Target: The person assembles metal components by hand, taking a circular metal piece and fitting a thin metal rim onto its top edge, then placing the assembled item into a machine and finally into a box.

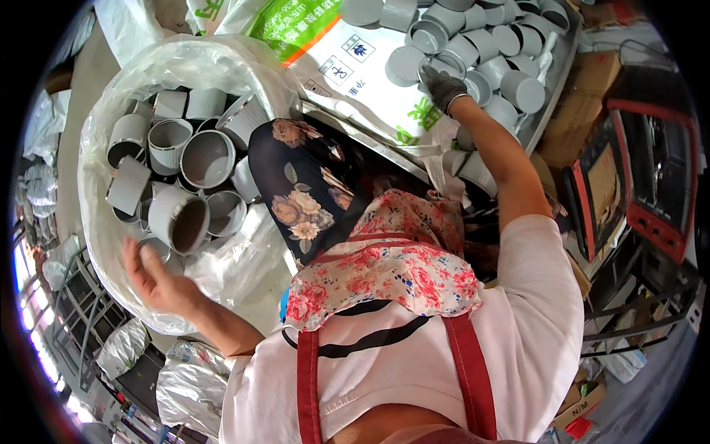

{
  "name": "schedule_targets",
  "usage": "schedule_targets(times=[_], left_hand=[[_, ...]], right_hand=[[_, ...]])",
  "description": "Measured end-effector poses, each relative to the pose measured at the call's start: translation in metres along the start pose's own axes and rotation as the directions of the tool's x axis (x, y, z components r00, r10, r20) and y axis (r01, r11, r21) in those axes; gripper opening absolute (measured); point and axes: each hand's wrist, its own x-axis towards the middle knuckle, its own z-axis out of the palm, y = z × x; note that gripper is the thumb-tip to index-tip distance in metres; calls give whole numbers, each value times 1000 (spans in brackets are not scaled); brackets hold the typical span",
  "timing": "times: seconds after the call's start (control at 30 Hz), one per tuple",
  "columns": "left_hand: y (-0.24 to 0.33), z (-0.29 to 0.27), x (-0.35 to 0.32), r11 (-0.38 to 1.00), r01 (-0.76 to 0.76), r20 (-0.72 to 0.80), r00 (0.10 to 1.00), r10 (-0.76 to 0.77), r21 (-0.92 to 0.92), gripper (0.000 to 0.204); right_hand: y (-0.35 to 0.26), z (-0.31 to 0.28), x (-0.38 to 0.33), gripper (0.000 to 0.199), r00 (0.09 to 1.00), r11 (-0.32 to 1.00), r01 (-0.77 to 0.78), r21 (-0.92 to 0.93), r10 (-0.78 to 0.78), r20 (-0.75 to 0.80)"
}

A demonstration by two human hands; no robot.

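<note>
Around right grip (447, 92) lie grey caps (497, 72); I can't tell its hold. Beyond wide left grip (168, 287), grey cups (170, 211).

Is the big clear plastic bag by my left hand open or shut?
Open. The bag has its mouth spread wide, and the grey cups inside show plainly.

Your gloved right hand (446, 89) touches the heaped grey caps (484, 46); your bare left hand (163, 285) hangs at the near edge of the plastic-lined tub (96, 166) of grey cups (208, 157).
</note>
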Motion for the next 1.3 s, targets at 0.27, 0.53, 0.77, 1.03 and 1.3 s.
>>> schedule_targets(times=[0.27,0.53,0.77,1.03,1.3], left_hand=[[10,84,-37,959,66,590,799,115,-276,17],[50,142,-66,841,82,836,197,513,-535,68],[-14,98,-112,791,541,958,185,218,-285,22],[-30,75,-133,786,549,899,438,18,-284,9],[-9,68,-121,254,967,995,45,-89,-21,29]], right_hand=[[-20,-66,-18,22,970,999,-3,53,-10,242],[-159,-241,-102,27,877,340,-212,916,-348,332],[-213,-209,-136,25,962,342,-150,928,-165,217],[-213,-196,-132,17,938,310,-202,929,-213,275],[-226,-224,-157,20,977,241,-93,966,-165,136]])
